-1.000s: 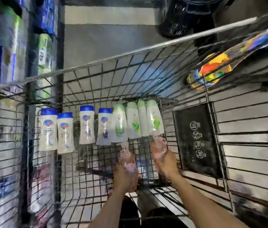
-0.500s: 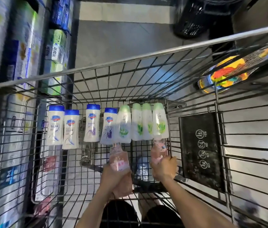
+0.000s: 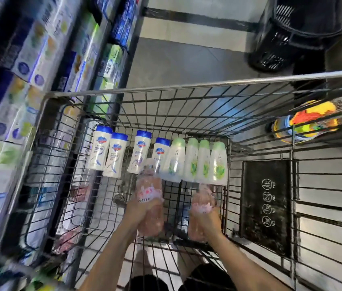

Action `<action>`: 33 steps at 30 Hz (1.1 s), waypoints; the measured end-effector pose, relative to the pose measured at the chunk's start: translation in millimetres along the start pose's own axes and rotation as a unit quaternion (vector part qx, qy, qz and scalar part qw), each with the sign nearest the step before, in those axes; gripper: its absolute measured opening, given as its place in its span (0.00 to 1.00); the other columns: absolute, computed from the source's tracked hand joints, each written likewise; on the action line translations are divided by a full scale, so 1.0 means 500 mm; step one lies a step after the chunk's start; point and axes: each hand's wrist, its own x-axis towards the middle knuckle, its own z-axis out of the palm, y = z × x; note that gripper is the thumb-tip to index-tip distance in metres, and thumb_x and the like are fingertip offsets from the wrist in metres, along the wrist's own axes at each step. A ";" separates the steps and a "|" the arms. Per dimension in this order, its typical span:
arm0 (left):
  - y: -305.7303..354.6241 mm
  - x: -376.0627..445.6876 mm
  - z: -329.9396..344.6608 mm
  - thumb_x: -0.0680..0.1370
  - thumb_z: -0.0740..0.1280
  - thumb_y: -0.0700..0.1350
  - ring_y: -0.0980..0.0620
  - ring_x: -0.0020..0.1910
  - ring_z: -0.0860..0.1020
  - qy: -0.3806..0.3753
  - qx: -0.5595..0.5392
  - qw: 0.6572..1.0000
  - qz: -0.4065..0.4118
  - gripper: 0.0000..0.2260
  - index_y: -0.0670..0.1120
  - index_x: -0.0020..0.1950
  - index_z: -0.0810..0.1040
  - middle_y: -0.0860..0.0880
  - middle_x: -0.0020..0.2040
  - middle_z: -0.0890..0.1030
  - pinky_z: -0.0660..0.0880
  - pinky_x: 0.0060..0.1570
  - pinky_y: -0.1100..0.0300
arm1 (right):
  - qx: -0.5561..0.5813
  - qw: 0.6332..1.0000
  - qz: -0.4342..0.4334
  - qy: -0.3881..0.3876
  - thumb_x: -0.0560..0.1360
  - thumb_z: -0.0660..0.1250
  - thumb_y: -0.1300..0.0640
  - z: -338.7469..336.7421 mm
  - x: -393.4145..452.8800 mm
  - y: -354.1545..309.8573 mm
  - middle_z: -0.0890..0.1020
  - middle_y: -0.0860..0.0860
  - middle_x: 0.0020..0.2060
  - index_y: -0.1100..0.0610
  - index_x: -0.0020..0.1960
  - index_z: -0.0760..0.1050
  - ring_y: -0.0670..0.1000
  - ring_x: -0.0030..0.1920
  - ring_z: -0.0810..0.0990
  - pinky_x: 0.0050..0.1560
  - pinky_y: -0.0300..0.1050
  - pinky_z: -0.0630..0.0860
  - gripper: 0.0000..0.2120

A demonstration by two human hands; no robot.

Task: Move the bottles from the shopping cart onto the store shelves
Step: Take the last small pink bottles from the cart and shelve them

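Gripping one pink bottle [image 3: 149, 198] each, caps pointing away, both hands' fingers [image 3: 155, 201] curl round them.

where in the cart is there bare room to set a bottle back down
Free: the wire cart floor left of the left hand, below the blue-capped bottles; and the strip between the two pink bottles. Crowded: the far wall, where the blue-capped and green-capped bottles lie in a row. The right hand sits beside the black panel.
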 end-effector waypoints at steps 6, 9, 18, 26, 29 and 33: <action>0.049 -0.096 -0.059 0.71 0.74 0.42 0.44 0.46 0.81 0.032 -0.057 0.995 0.069 0.25 0.40 0.66 0.72 0.41 0.53 0.81 0.80 0.42 0.54 | 0.030 0.981 -0.152 -0.114 0.72 0.72 0.52 -0.027 -0.154 -0.138 0.82 0.50 0.45 0.49 0.46 0.78 0.57 0.50 0.82 0.57 0.57 0.77 0.05; 0.073 -0.170 -0.111 0.71 0.74 0.44 0.47 0.53 0.80 0.020 -0.094 0.989 0.110 0.26 0.49 0.68 0.71 0.41 0.61 0.79 0.77 0.56 0.46 | 0.052 0.961 -0.232 -0.144 0.70 0.74 0.54 -0.033 -0.261 -0.227 0.82 0.50 0.51 0.52 0.55 0.77 0.52 0.53 0.80 0.56 0.46 0.76 0.15; 0.074 -0.466 -0.357 0.57 0.79 0.42 0.51 0.38 0.83 0.135 -0.218 0.920 0.297 0.26 0.48 0.53 0.78 0.50 0.40 0.85 0.78 0.38 0.59 | 0.096 0.860 -0.443 -0.235 0.61 0.80 0.58 0.048 -0.660 -0.359 0.84 0.51 0.43 0.55 0.51 0.76 0.54 0.45 0.82 0.52 0.52 0.79 0.22; -0.127 -0.815 -0.638 0.68 0.74 0.36 0.57 0.35 0.80 0.281 -0.254 0.815 0.438 0.13 0.50 0.47 0.77 0.53 0.39 0.83 0.77 0.40 0.61 | 0.090 0.735 -0.563 -0.367 0.59 0.73 0.54 0.255 -1.068 -0.279 0.80 0.46 0.32 0.57 0.46 0.77 0.46 0.34 0.77 0.36 0.39 0.73 0.17; -0.220 -0.958 -0.722 0.66 0.76 0.36 0.60 0.35 0.80 0.342 -0.254 0.770 0.476 0.16 0.49 0.48 0.77 0.56 0.38 0.83 0.77 0.39 0.67 | 0.097 0.686 -0.577 -0.433 0.59 0.73 0.56 0.336 -1.218 -0.229 0.81 0.48 0.32 0.56 0.43 0.77 0.47 0.33 0.78 0.36 0.38 0.74 0.13; -0.326 -1.134 -0.803 0.63 0.76 0.40 0.58 0.38 0.79 0.402 -0.251 0.707 0.525 0.19 0.46 0.51 0.77 0.55 0.40 0.83 0.77 0.40 0.65 | 0.090 0.609 -0.600 -0.511 0.59 0.74 0.57 0.415 -1.395 -0.164 0.81 0.47 0.30 0.55 0.40 0.77 0.45 0.30 0.78 0.33 0.37 0.75 0.11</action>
